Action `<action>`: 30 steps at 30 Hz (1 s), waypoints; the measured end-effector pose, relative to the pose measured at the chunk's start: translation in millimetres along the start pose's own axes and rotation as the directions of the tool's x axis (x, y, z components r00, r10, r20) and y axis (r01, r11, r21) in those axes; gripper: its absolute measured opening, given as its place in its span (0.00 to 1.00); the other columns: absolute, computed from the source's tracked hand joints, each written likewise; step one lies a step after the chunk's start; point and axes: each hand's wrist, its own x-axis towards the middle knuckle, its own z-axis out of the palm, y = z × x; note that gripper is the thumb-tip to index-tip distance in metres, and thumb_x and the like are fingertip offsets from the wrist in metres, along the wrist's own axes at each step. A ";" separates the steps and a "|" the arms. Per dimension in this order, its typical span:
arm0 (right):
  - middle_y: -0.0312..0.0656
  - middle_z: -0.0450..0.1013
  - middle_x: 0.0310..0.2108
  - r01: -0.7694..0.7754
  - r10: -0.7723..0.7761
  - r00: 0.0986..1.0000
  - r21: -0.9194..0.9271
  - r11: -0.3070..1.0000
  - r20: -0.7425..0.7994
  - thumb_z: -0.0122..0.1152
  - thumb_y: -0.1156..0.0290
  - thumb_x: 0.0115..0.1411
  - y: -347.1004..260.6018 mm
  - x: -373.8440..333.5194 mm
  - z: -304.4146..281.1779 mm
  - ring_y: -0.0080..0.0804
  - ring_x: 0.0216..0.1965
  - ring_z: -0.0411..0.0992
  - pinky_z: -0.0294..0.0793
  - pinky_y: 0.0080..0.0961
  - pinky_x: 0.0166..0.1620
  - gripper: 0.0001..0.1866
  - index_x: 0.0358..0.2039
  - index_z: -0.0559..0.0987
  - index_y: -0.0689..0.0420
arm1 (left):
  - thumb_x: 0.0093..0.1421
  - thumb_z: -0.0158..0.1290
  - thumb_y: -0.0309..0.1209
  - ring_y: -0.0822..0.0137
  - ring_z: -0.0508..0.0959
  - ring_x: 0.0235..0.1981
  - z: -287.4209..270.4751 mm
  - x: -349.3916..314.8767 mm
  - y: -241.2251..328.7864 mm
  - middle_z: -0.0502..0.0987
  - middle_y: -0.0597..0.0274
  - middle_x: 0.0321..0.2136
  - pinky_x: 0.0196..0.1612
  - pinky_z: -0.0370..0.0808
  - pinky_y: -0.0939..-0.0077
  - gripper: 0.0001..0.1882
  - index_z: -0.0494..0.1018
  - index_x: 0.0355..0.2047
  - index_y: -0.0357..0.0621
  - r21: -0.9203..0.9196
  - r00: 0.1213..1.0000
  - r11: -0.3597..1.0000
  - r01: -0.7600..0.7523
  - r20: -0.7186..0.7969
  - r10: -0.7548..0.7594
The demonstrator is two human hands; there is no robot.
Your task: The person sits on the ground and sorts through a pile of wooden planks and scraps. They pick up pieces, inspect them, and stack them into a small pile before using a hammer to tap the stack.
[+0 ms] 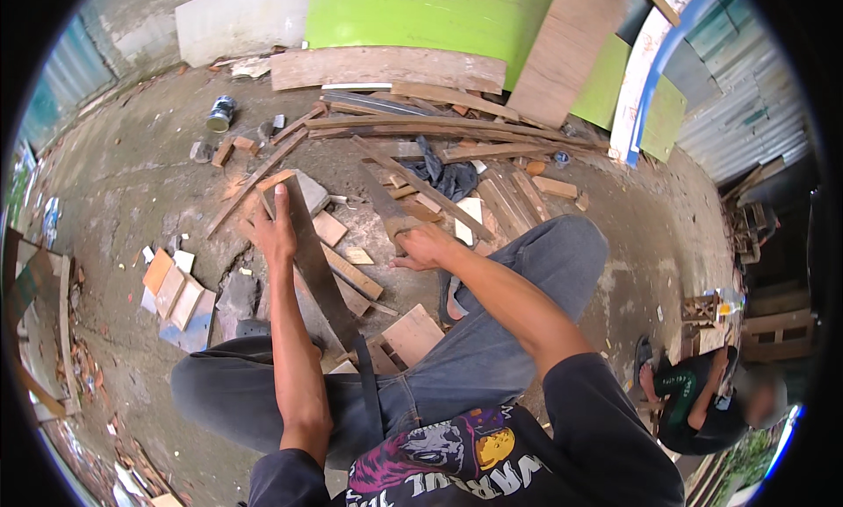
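My left hand [274, 232] is closed around the upper end of a long dark wooden board [318, 261], its thumb laid along the top. The board slopes down toward my lap, and its far end shows a paler cut face. To the right, my right hand [424, 247] grips the handle of a handsaw [383, 196]. The saw's tapering, brownish blade points away from me and stands apart from the board. A grey stone block [312, 191] lies just beyond the board, and wood offcuts [353, 274] are scattered between my legs.
Long timber strips [439, 125] and a crumpled dark plastic bag [443, 169] lie ahead. A paint can [221, 113] stands far left. Stacked small boards [178, 292] sit at left. Green panels [413, 15] lean at the back. Another person [702, 402] sits at lower right.
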 end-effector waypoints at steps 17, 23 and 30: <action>0.52 0.74 0.45 -0.284 0.271 0.952 0.075 0.956 0.142 0.59 0.56 0.56 42.1 7.6 165.6 0.46 0.56 0.66 0.59 0.41 0.62 0.30 0.54 0.69 0.61 | 0.57 0.54 0.62 0.57 0.75 0.47 34.9 28.7 -112.4 0.76 0.47 0.46 0.53 0.68 0.66 0.43 0.71 0.51 0.27 0.185 0.974 0.956 0.226 -0.053 -0.220; 0.53 0.73 0.49 -0.534 0.465 0.840 0.275 0.800 0.279 0.58 0.56 0.58 66.0 -3.4 199.6 0.49 0.56 0.68 0.64 0.42 0.60 0.31 0.58 0.66 0.59 | 0.56 0.59 0.57 0.55 0.77 0.44 101.5 16.9 -139.9 0.78 0.44 0.43 0.51 0.70 0.65 0.39 0.72 0.47 0.26 0.265 0.946 0.926 0.268 0.110 -0.305; 0.56 0.74 0.49 -0.770 0.581 0.638 0.436 0.467 0.505 0.55 0.53 0.61 110.4 -23.2 174.9 0.51 0.52 0.71 0.72 0.45 0.53 0.28 0.55 0.69 0.59 | 0.57 0.57 0.57 0.54 0.76 0.47 176.4 12.2 -170.8 0.77 0.44 0.45 0.53 0.69 0.65 0.39 0.71 0.50 0.27 0.328 0.909 0.908 0.260 0.235 -0.345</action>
